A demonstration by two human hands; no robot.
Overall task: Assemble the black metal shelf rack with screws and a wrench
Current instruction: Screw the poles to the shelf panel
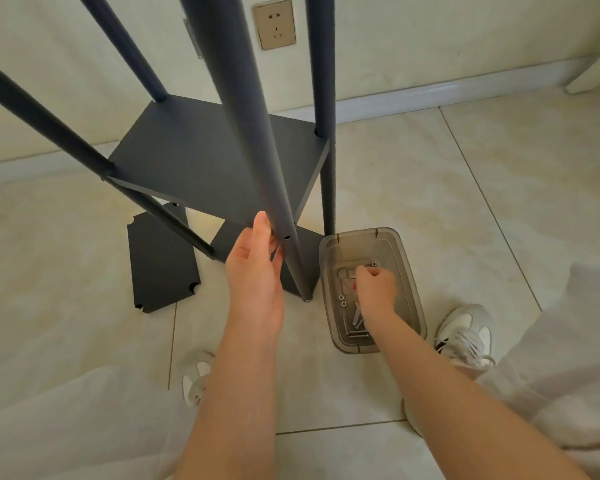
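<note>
The black metal rack stands on the tiled floor with several round posts and one shelf (pixel 215 157) fixed partway up. My left hand (pixel 253 268) rests against the near front post (pixel 257 150), fingers curled beside a screw hole in it. My right hand (pixel 374 289) reaches into a clear grey plastic tub (pixel 413 289) right of the post, fingers pinched among loose screws and washers (pixel 354 327); what it holds is hidden. A second shelf panel sits low by the rack's feet (pixel 312 237).
A loose black shelf panel (pixel 160 261) lies flat on the floor left of the rack. The wall with a socket (pixel 274 24) and skirting board is right behind. My shoes (pixel 465 337) and light trouser legs frame the bottom of the view.
</note>
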